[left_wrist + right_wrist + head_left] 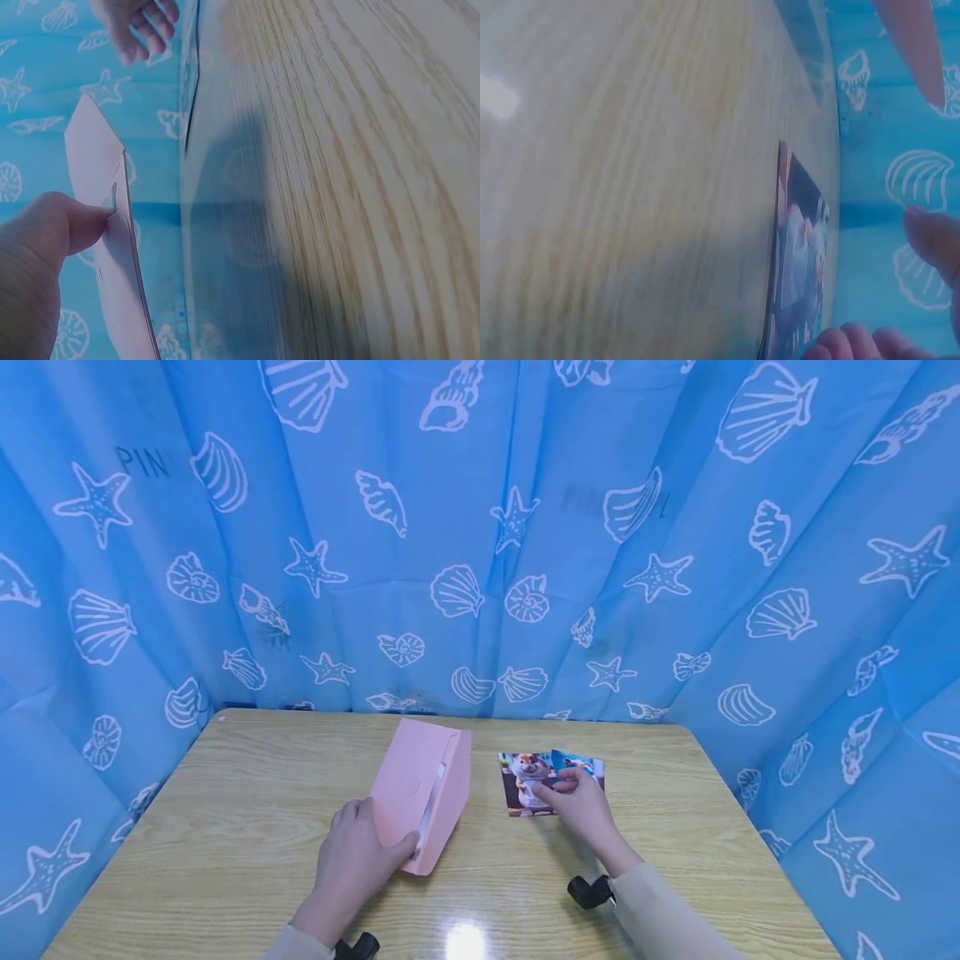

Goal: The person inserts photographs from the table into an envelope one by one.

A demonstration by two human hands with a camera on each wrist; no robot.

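Note:
My left hand [355,852] grips a pink envelope [411,768] by its near edge, with the thumb pressed at its opening and the flap [452,802] folded out on the right side. The left wrist view shows the envelope [120,277] raised off the table. Just above some picture cards on the table is my right hand [579,806], its thumb and fingers apart in the right wrist view. One card [517,793] shows a cartoon furry animal; a bluish card [596,766] overlaps it, partly hidden by the fingers.
The wooden table [255,810] carries these things. A blue curtain [480,527] with white shells and starfish hangs behind and along both sides. Black camera mounts [588,892] sit at the wrists. Light glares on the table's near part.

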